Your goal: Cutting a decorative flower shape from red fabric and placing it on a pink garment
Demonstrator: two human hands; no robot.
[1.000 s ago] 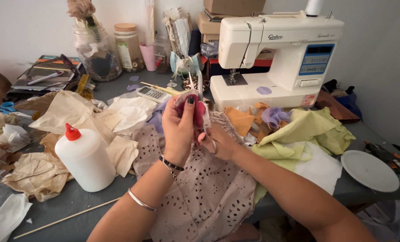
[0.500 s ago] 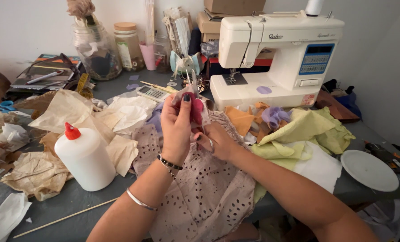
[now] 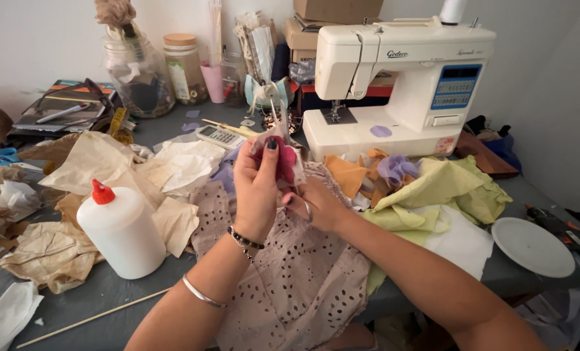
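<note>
A person's two bare hands meet above the middle of a cluttered grey work table [image 3: 140,296], seen from a head-worn camera looking down. The left hand [image 3: 256,188], with dark-painted nails, a beaded bracelet and a thin silver bangle on the wrist, is closed around a small pink and red fabric piece [image 3: 283,159], its thumb and fingers pinched tight on it. The right hand [image 3: 316,205], wearing a ring, comes in from the right and touches the lower edge of the same piece; its fingertips are hidden behind the left hand, so whether they grip cannot be told. The piece is held up in the air over a dusty-pink eyelet cloth [image 3: 303,286] that drapes over the near edge of the table. Toward the near left corner stands a white glue bottle [image 3: 121,231] with a red cap (upright, lid on), beside crumpled tan paper [image 3: 52,250] and a thin wooden stick [image 3: 92,317]. At the far right edge sits a white sewing machine [image 3: 400,75], with yellow-green cloth [image 3: 439,195] in front of it and a white plate [image 3: 532,247] near the right edge.
</note>
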